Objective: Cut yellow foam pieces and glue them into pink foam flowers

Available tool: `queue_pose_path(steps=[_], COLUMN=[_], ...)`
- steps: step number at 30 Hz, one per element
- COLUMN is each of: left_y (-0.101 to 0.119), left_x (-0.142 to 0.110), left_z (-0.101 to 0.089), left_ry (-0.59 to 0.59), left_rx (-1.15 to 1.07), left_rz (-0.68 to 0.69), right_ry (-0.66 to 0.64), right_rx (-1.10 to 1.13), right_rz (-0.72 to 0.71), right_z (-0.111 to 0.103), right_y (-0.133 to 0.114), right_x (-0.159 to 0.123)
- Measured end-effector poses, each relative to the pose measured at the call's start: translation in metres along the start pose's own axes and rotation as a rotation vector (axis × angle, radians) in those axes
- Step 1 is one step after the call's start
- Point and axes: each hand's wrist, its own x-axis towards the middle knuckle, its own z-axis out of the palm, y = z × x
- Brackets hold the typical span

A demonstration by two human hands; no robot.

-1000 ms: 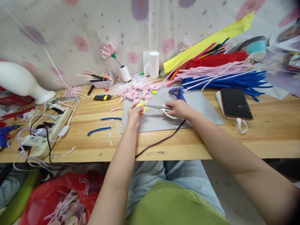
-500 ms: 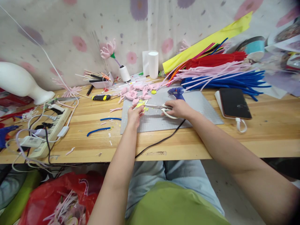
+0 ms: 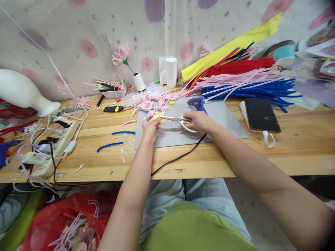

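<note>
My right hand is closed around the white handles of a pair of scissors, whose blades point left. At the blade tips, my left hand is closed in a pinch; what sits between its fingers is too small to make out. Both hands are over a grey cutting mat. Small yellow scraps lie beside the left fingertips. Just beyond them is a cluster of pink pipe-cleaner petals with a small yellow piece near it. Behind my right hand rests a blue glue gun.
Bundles of blue pipe cleaners and red ones lie at the back right. A phone is on the right. Leftward are a utility knife, a power strip and a foam head. A black cable crosses the front edge.
</note>
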Motion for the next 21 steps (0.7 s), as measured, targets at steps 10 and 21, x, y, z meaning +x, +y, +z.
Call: queue_pose_path(steps=[10, 21], left_y=[-0.0036, -0.0028], left_x=[0.0025, -0.0004], left_z=[-0.0001, 0.0002], left_ry=[0.019, -0.012], left_rx=[-0.006, -0.035], left_rz=[0.021, 0.041], right_ry=[0.013, 0.107], right_rx=[-0.001, 0.249], right_rz=[0.013, 0.177], right_z=[0.0024, 0.0075], right_y=[-0.0004, -0.0073], right_x=[0.0009, 0.0009])
